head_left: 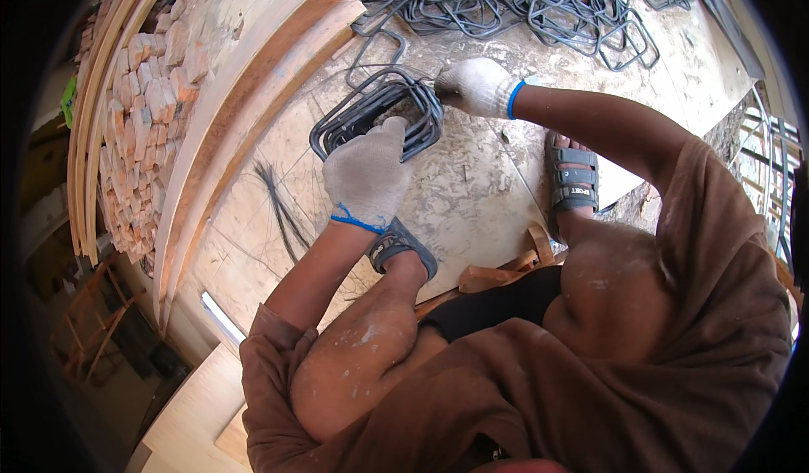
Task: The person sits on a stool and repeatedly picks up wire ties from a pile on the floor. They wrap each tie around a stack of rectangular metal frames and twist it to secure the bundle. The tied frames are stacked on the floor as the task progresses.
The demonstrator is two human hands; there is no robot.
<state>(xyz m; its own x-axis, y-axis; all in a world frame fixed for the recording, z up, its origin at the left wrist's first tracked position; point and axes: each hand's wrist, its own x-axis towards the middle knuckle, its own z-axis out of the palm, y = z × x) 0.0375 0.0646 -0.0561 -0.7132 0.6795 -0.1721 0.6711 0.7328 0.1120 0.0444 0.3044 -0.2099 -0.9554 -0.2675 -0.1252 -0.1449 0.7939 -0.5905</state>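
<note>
A bundle of rectangular steel stirrups point(421, 128), dark grey and stacked together, stands out in front of me on the boards. My left hand point(366, 165), in a pale work glove with a blue cuff, is closed round the near side of that bundle. At its far right corner is my right hand point(479, 88), gloved alike, with the fingers curled in close to the bars. What those fingers hold, if anything, is hidden. One loose stirrup point(377, 45) lies just beyond the bundle, toward a heap.
A large tangled heap of steel stirrups point(506, 1) covers the far side. Thin tie wires point(282, 212) lie left of my left foot. Curved timber planks point(253, 77) rise along the left, with stacked wood offcuts point(152, 111) behind. My sandalled feet rest on the plywood floor point(472, 195).
</note>
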